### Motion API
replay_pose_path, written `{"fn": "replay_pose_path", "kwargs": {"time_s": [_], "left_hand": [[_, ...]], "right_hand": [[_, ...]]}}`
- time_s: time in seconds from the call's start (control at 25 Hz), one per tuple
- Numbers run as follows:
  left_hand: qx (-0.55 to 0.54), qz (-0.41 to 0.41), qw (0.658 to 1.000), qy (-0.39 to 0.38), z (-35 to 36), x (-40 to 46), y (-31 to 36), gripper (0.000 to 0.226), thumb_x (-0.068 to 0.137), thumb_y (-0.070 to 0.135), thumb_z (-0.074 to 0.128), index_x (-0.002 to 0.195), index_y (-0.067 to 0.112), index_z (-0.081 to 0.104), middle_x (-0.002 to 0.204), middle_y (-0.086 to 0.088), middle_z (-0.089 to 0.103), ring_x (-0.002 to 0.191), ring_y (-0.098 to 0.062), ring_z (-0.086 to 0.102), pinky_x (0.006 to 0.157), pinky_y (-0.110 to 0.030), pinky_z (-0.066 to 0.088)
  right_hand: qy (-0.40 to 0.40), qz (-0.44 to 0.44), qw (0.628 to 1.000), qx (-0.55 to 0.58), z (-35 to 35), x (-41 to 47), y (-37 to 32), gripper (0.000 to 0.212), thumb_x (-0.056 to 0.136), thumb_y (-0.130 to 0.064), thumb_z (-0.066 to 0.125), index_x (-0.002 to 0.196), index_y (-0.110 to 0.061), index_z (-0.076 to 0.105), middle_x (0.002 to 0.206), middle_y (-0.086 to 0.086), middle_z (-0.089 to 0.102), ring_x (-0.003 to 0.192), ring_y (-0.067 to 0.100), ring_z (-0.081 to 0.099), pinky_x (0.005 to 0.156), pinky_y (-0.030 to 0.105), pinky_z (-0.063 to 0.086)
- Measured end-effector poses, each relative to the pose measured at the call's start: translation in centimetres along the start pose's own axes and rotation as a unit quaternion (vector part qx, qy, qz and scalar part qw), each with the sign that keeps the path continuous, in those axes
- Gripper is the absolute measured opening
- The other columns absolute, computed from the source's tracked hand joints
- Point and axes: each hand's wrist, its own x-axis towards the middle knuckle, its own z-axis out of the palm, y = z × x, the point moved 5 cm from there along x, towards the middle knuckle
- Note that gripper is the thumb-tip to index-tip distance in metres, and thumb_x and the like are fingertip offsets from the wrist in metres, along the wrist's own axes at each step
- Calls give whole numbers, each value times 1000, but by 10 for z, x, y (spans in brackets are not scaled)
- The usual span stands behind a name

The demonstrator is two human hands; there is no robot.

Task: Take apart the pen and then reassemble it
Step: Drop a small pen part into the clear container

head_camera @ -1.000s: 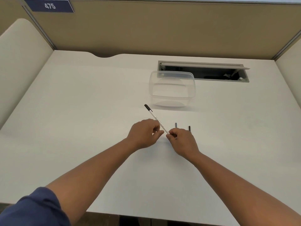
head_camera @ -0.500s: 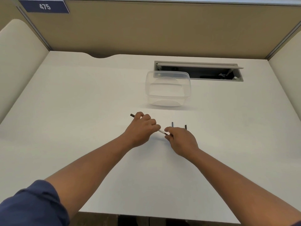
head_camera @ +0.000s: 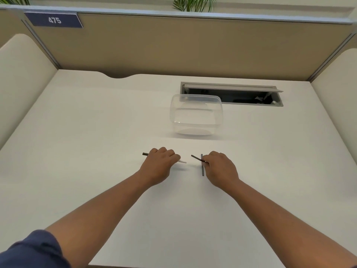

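My left hand (head_camera: 159,164) is closed around the white pen barrel (head_camera: 182,161). The barrel's white open end pokes out to the right and its black end (head_camera: 144,154) shows to the left of the knuckles. My right hand (head_camera: 220,168) pinches a thin dark refill (head_camera: 196,158) that points up and left, free of the barrel. A short gap separates the refill tip from the barrel's end. A dark pen piece (head_camera: 202,169) lies on the desk just left of my right hand, running front to back.
A clear plastic container (head_camera: 196,115) sits on the white desk (head_camera: 87,132) behind my hands. An open cable tray slot (head_camera: 231,94) is set into the desk at the back right. Beige partition walls close in the back and both sides.
The hands have moved apart: the dark refill has come out of the white barrel with my right hand. The barrel has swung flatter in my left hand.
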Motion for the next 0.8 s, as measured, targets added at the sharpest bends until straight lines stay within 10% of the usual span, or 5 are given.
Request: {"fn": "replay_pose_path", "kwargs": {"time_s": [0.48,0.8], "left_hand": [[-35,-1,999,-35,24,19,8,35,90,3,50,114,25,62,107,4,60,88,-25,53,71,-37,40],[-78,-4,997,-26,39,37,-6,37,91,4,54,118,25,65,107,5,62,85,-24,54,67,-34,35]], "right_hand": [[83,-45,995,-23,-74,93,-15,24,90,-15,53,100,-20,74,91,4,67,81,31,61,67,41,53],[-44,-13,996,-76,-63,186,-3,30,83,-5,54,92,-24,75,94,1,69,82,27,61,63,32,49]]}}
